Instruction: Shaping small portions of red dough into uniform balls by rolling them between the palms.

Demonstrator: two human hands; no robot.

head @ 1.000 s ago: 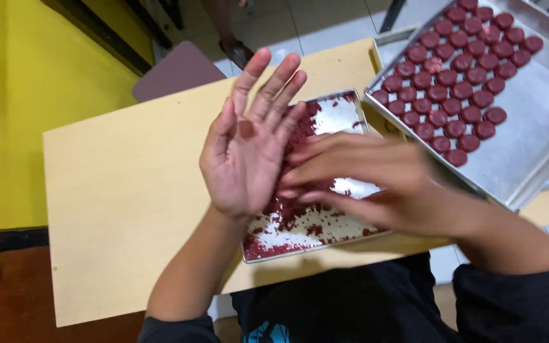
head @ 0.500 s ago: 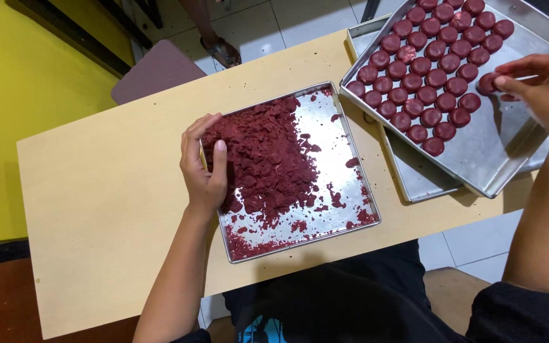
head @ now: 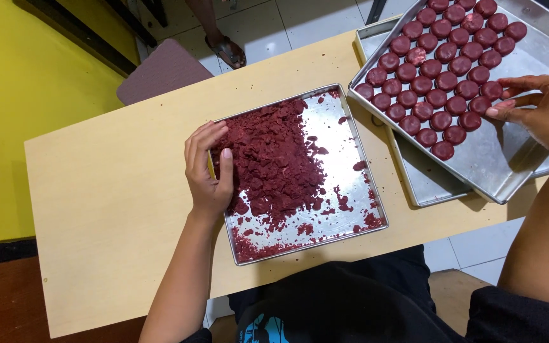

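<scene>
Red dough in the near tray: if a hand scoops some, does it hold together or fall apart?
The red dough lies in broken lumps with loose crumbs scattered over the tray, so a scoop would probably shed bits. The shaped rounds on the far tray keep their form, so it likely packs when pressed. Smears on the metal suggest slight stickiness.

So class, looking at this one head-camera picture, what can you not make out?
- Upper baking tray: its far right corner is cut off by the picture's top and right edges.
- Lower tray: mostly hidden beneath the upper one.
- Right hand: whether its fingertips pinch anything is too small to tell.
- Left hand: its palm hides the dough tray edge beneath.
- Person by the stool: only a sandalled foot shows.
</scene>
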